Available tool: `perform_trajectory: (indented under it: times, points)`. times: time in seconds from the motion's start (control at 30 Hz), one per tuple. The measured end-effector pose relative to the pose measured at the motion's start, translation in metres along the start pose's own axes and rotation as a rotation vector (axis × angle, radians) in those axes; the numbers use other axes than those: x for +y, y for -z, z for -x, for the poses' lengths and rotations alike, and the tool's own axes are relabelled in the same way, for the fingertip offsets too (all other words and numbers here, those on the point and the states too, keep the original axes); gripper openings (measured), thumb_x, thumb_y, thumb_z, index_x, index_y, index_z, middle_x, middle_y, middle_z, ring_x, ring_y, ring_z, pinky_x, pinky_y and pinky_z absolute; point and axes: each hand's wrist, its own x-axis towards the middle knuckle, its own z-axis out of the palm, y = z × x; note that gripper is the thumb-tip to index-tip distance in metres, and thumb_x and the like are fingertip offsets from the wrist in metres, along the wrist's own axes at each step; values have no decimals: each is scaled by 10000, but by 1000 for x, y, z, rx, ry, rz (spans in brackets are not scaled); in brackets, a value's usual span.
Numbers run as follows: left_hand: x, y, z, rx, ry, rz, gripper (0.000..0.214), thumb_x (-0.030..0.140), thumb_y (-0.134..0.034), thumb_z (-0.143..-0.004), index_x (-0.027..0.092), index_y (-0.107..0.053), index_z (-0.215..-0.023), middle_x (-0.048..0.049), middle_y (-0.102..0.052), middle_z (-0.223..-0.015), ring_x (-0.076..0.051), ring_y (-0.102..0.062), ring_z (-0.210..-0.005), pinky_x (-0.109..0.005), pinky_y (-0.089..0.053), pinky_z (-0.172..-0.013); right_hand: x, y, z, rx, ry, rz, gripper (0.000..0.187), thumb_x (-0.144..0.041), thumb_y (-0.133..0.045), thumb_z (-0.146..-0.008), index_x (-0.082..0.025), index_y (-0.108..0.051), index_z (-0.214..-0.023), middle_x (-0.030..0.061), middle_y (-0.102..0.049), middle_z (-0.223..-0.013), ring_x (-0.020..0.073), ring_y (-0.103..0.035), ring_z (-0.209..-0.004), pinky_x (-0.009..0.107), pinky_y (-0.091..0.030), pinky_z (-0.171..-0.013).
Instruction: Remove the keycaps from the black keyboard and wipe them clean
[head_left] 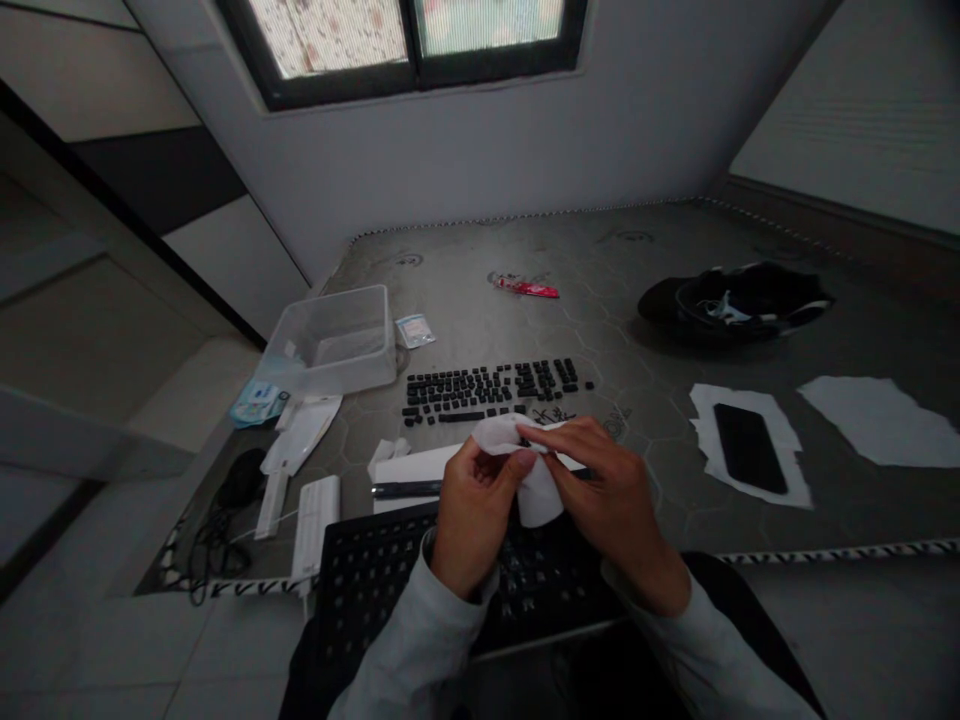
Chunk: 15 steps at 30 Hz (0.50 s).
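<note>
Both hands meet over a black keyboard base [375,570] whose keycaps are off. My left hand [476,510] pinches a white tissue [541,498] between thumb and fingers. From the other side my right hand [607,490] grips the same tissue, its index finger stretched along the top; part of the tissue hangs down between the hands. Whether something small is wrapped inside cannot be seen. Just beyond the hands, rows of loose black keycaps [457,385] lie on the grey mat. A dark pen-like stick [405,489] rests on white paper [420,466] by my left hand.
Left stands a clear plastic box [337,380], near a small packet [415,330], a white power strip [316,520] and a black cable [217,540]. Right lie a phone [750,448] on tissue, another tissue sheet [881,420] and a black cap [731,305]. A red packet [527,288] lies farther back.
</note>
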Motion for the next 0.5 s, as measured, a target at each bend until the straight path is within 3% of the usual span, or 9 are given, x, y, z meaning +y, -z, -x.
perform_trajectory:
  times: [0.1,0.2,0.3,0.4,0.5]
  points:
    - [0,4,-1,37,-16,-84,255,311,-754,-755,156,-697,-950,-52,-746,-896,-183,-687,-847,-272,-524,-780,0,-1,0,-62,27,-12,354,-175,-538,-920,-344,-648,-1210,9,-729,-1033,202,-637,-939,372,-497,-832]
    - [0,7,-2,68,-28,-165,243,320,-745,-769,155,-710,-943,-52,-748,-892,-174,-682,-810,-262,-519,-748,2,-4,2,-54,-72,-45,342,-234,-532,-930,-333,-613,-1247,17,-718,-1056,191,-657,-896,348,-521,-796]
    - [0,7,-1,71,-33,-133,264,331,-741,-775,162,-711,-975,-65,-747,-982,-184,-687,-879,-271,-519,-798,3,-6,2,47,-196,-91,202,-272,-567,-905,-293,-677,-1073,15,-720,-974,184,-671,-847,320,-535,-764]
    - [0,6,0,83,-25,-93,289,345,-740,-774,164,-712,-998,-69,-746,-1005,-189,-689,-899,-274,-520,-808,2,-4,0,7,-171,-80,154,-231,-557,-889,-260,-709,-886,16,-720,-889,195,-669,-868,328,-520,-808]
    - [0,7,0,115,-36,-156,289,353,-741,-768,160,-720,-983,-66,-753,-968,-194,-690,-868,-267,-524,-766,0,-1,-2,-54,-158,-133,171,-244,-555,-888,-250,-710,-961,34,-723,-981,209,-662,-946,342,-512,-851]
